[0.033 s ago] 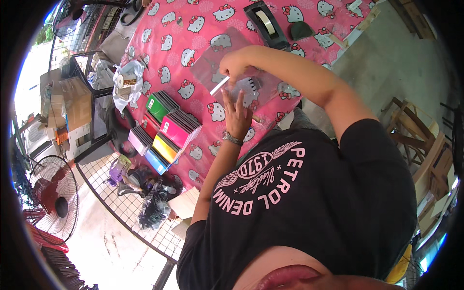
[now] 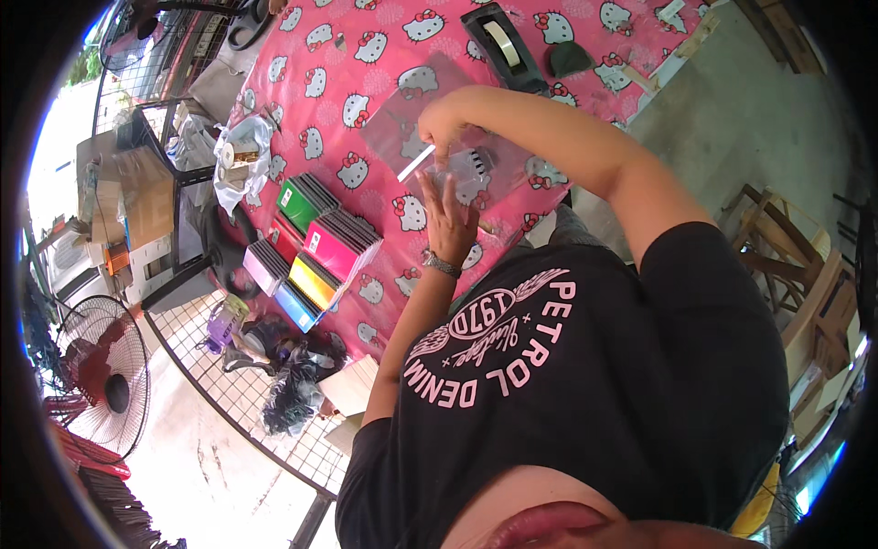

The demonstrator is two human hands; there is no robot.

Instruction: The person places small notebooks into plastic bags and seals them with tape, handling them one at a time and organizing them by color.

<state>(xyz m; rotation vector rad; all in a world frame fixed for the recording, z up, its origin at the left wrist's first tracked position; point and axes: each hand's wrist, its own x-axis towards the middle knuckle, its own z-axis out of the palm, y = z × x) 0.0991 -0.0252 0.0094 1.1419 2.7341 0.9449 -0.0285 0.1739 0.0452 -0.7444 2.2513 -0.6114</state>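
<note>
A clear plastic sheet or sleeve [image 2: 389, 130] lies on the pink patterned tablecloth [image 2: 343, 215], under both hands. My right hand [image 2: 445, 119] reaches in from the right, its fingers closed at the upper end of a narrow white strip [image 2: 416, 165]. The strip slants down and left from those fingers; its exact kind is unclear. Palm down on the plastic, my left hand [image 2: 448, 224] has its fingers stretched and slightly apart, the tips close to the strip. Left of it stand stacks of spiral notebooks [image 2: 340, 245] with green, pink, red, yellow, blue and lilac covers.
A black tape dispenser [image 2: 503, 46] and a dark rounded lump [image 2: 569, 59] sit at the table's far side. A white plastic bag with rolls of tape [image 2: 241, 157] hangs at the left edge. Beyond are cardboard boxes [image 2: 137, 192] and a standing fan [image 2: 105, 384].
My left hand's fingers have shifted slightly and drawn a little closer together near the white strip. My right hand has moved barely at all.
</note>
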